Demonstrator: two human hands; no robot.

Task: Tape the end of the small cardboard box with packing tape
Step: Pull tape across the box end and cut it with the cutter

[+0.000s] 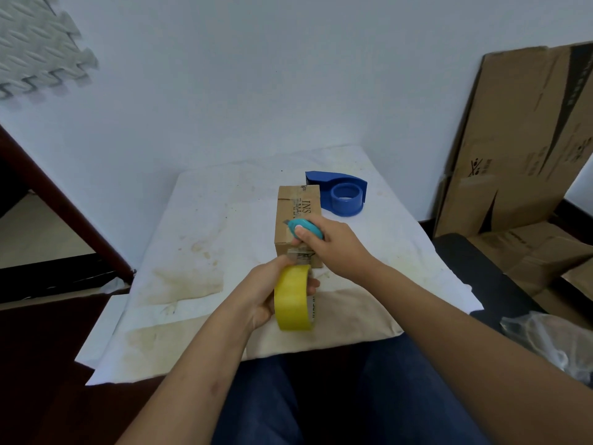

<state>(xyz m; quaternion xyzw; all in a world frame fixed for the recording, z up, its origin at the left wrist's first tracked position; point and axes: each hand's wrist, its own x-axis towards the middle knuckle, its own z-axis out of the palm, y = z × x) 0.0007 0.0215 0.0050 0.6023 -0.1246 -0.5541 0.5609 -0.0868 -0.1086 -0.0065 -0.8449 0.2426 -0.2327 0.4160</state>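
A small cardboard box (298,203) lies on the white cloth in the middle of the table, its near end facing me. My left hand (263,293) grips a yellow roll of packing tape (293,298) just in front of that near end, and a short strip of tape runs from the roll up onto the box. My right hand (333,245) holds a small teal cutter (305,229) over the box's near top edge, its blade pointing left.
A blue tape dispenser (341,192) sits behind the box to the right. Flattened cardboard boxes (519,139) lean against the wall at right. A stained white cloth (199,252) covers the table. A crumpled plastic bag (552,342) lies lower right.
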